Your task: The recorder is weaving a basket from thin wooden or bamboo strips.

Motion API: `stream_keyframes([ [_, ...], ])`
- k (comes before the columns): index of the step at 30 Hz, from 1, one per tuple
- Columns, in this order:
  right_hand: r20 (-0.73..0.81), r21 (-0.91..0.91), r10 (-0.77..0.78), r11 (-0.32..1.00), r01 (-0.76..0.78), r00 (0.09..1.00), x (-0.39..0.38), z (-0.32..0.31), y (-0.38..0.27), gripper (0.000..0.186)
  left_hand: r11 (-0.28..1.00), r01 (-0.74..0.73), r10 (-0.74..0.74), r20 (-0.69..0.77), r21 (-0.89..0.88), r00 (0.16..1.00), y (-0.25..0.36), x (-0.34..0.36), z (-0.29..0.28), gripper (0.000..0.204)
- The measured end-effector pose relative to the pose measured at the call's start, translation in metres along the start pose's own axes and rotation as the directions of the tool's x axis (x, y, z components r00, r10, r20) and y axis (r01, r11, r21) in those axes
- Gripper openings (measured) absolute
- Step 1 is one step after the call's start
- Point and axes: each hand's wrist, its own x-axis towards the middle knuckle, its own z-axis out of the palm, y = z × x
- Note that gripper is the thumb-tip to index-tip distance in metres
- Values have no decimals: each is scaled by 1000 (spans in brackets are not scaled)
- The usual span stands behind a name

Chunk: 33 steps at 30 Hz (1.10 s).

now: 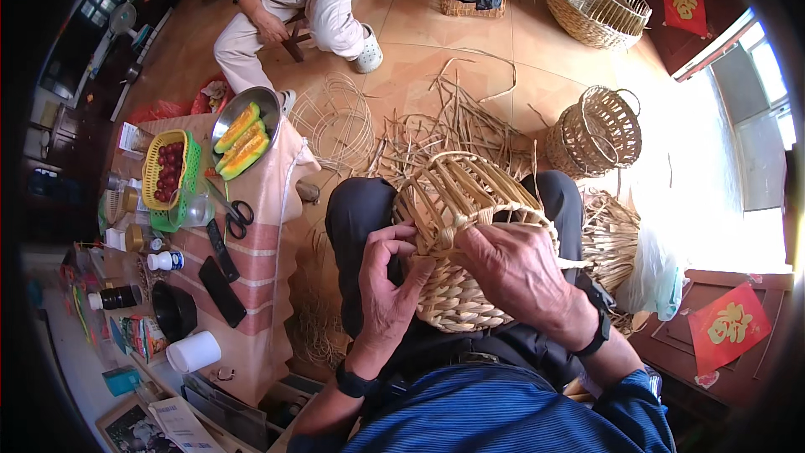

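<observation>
A partly woven basket of pale plant strips rests on my lap between my knees. Its lower part is tightly braided, and spaced strips form an open lattice around the upper part. My left hand grips the basket's left side, fingers curled over the lattice and thumb against the weave. My right hand is closed on a plant strip at the near side of the lattice, fingers bent and thumb pressed down. The fingertips of that hand are partly hidden. A loose strip end sticks out to the right of it.
Loose dry strips and a wire frame lie on the floor ahead. Two more baskets stand right. At left, a cloth-covered table holds scissors, a knife and fruit. A seated person is beyond.
</observation>
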Motion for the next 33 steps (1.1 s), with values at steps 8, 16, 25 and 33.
stream_keyframes([
  [8, 112, -1, -63, 998, 63, 992, 9, -16, 16, 20, 995, -57, 57, 1, 77, 998, 3, 3, 2, 38],
  [16, 126, 62, -10, 998, 2, 992, 2, -25, 7, 12, 992, -7, 7, -2, 128, 1000, -9, -3, 0, 22],
  [25, 47, 93, 148, 984, -152, 988, 6, -7, 28, 16, 994, -86, 83, 34, 70, 996, 0, 27, -14, 36],
  [33, 16, 114, 212, 970, -213, 977, 4, -5, 17, 22, 987, -156, 134, 378, 28, 916, 9, 53, -20, 41],
])
